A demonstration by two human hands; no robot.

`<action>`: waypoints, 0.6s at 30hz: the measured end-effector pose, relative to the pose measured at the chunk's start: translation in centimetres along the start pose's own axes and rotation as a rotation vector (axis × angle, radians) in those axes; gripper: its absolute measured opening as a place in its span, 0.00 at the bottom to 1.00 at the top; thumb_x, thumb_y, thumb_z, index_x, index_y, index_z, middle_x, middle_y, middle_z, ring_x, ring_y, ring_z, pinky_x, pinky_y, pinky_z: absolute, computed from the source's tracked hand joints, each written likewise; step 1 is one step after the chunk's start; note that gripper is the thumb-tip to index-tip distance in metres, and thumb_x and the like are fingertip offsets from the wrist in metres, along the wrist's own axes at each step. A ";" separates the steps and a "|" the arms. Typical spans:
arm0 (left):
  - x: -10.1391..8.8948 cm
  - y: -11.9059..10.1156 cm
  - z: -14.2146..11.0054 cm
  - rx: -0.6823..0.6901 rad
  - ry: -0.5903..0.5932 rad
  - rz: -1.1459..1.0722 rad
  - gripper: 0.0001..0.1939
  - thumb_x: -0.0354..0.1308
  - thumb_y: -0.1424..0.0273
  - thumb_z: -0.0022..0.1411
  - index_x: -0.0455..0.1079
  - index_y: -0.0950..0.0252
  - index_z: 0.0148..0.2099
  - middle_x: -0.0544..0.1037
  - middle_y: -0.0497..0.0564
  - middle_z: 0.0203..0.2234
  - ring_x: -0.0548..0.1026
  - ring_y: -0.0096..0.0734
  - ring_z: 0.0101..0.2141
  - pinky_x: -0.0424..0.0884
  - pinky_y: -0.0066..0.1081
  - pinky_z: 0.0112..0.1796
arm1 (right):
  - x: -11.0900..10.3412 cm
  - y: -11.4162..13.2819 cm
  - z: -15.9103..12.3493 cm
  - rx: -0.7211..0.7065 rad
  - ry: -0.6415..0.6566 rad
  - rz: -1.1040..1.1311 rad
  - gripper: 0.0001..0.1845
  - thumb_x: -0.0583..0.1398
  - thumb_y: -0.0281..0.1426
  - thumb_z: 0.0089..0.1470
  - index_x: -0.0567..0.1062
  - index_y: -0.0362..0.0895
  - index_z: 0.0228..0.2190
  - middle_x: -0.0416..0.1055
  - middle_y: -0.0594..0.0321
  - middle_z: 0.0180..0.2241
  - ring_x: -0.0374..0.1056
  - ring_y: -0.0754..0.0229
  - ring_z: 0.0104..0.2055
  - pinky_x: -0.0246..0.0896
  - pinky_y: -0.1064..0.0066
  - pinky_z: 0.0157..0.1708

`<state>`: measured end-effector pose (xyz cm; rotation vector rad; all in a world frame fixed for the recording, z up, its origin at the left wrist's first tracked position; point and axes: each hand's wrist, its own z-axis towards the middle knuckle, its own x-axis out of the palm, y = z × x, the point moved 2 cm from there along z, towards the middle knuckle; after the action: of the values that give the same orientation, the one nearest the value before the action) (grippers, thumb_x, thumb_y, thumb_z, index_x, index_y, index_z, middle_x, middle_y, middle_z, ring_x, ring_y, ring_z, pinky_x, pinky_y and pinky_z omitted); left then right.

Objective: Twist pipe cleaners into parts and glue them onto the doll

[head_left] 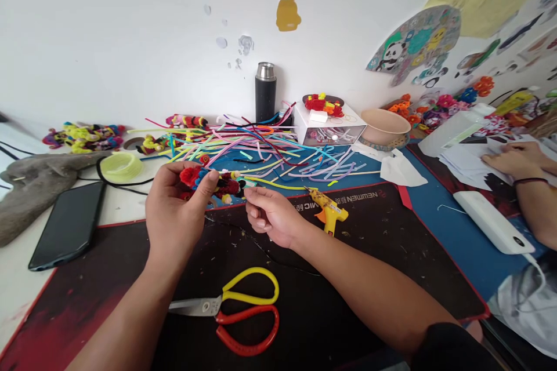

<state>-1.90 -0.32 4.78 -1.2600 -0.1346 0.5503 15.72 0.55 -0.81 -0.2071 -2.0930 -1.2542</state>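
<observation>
We can read "NEWMEN" on the far right part of the black desk mat (313,324), with Chinese characters beside it and the letters "MIC" partly covered near the yellow glue gun (334,213); the mark on the scissors (217,305) is too small for us to make out, as is the label on the translucent bottle (456,130). The mat has a red edge, and its bare stretch between our right forearm and the right border gives us the widest open room. Nearer us, the scissors lie below our hands, blades to the left; the smartphone (67,225) overlaps the mat's left edge, and a heap of loose pipe cleaners (261,148) crowds the far side. Above the mat's far edge, our left hand (176,214) grips a small pipe-cleaner figure (229,184) between thumb and curled fingers. Our right hand (274,217) has thumb and forefinger closed together just by the figure's black end; we cannot tell whether anything is pinched between them. The figure lies roughly sideways, fuzzy and tightly wound, bright red and blue at the left, dark red toward the right, with some yellow along the top.
</observation>
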 end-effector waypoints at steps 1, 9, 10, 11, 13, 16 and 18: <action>0.0 0.0 0.0 -0.003 0.001 -0.003 0.25 0.76 0.46 0.56 0.73 0.57 0.42 0.76 0.46 0.31 0.74 0.33 0.27 0.71 0.32 0.25 | 0.0 0.0 0.0 0.000 0.001 0.001 0.26 0.78 0.45 0.50 0.70 0.46 0.34 0.64 0.75 0.21 0.52 0.72 0.17 0.30 0.74 0.19; 0.0 -0.1 0.0 0.009 -0.009 -0.002 0.25 0.75 0.45 0.56 0.73 0.57 0.42 0.77 0.47 0.31 0.74 0.34 0.27 0.71 0.33 0.25 | 0.1 0.0 -0.1 0.002 0.003 -0.001 0.25 0.78 0.44 0.50 0.70 0.47 0.34 0.63 0.76 0.21 0.51 0.72 0.17 0.30 0.73 0.19; 0.0 -0.1 0.0 0.008 -0.008 -0.005 0.25 0.76 0.45 0.56 0.73 0.57 0.42 0.77 0.47 0.31 0.75 0.34 0.27 0.71 0.33 0.25 | 0.1 0.0 -0.1 0.002 0.002 -0.001 0.25 0.77 0.44 0.50 0.70 0.47 0.35 0.63 0.76 0.21 0.51 0.72 0.18 0.30 0.73 0.19; 0.0 -0.1 0.0 0.005 -0.007 -0.008 0.25 0.76 0.46 0.56 0.73 0.57 0.41 0.77 0.47 0.31 0.74 0.34 0.27 0.71 0.33 0.25 | 0.1 0.0 -0.1 0.003 0.002 0.001 0.25 0.77 0.44 0.50 0.70 0.47 0.35 0.63 0.76 0.21 0.51 0.72 0.18 0.30 0.73 0.19; 0.0 -0.1 -0.1 -0.005 0.000 -0.016 0.24 0.76 0.47 0.57 0.73 0.57 0.42 0.77 0.47 0.31 0.74 0.33 0.27 0.71 0.34 0.25 | 0.0 -0.1 0.0 0.003 0.007 0.006 0.25 0.78 0.44 0.50 0.71 0.46 0.35 0.63 0.76 0.21 0.51 0.71 0.18 0.30 0.73 0.19; 0.0 -0.1 -0.1 -0.014 0.017 -0.022 0.24 0.75 0.48 0.58 0.73 0.58 0.42 0.77 0.47 0.32 0.75 0.33 0.28 0.71 0.34 0.26 | 0.0 -0.1 0.0 0.003 0.009 0.013 0.26 0.78 0.44 0.49 0.71 0.46 0.35 0.63 0.76 0.21 0.51 0.71 0.18 0.30 0.73 0.19; 0.0 -0.1 -0.1 -0.004 0.010 -0.017 0.24 0.75 0.47 0.58 0.73 0.58 0.42 0.77 0.47 0.32 0.75 0.33 0.28 0.71 0.34 0.26 | 0.1 0.0 0.0 0.004 0.005 0.010 0.25 0.78 0.44 0.50 0.70 0.46 0.35 0.63 0.76 0.21 0.51 0.71 0.18 0.30 0.73 0.19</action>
<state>-1.85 -0.42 4.89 -1.2639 -0.1376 0.5291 15.69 0.49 -0.78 -0.2126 -2.0874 -1.2436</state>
